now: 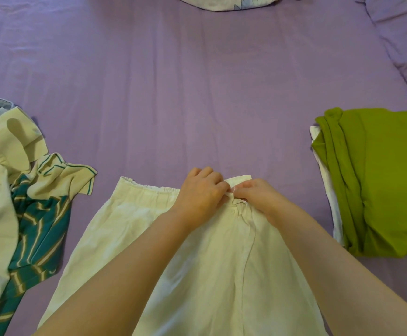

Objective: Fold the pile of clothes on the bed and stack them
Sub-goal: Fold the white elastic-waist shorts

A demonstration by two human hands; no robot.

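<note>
Cream trousers (129, 229) spread flat on purple bed (173, 93), elastic waistband at far end, legs running toward person. Left hand (201, 195) and right hand (258, 197) meet at waistband middle, fingers (207, 175) curled, pinching bunched fabric between them. Left of fingers: unfolded pile (15, 190), cream garments over teal striped shirt (40, 236). Right of fingers, well apart: folded green garment (386, 180) stacked on white piece (328, 185). Beyond fingers, at far edge: patterned pillow (226, 2).
</note>
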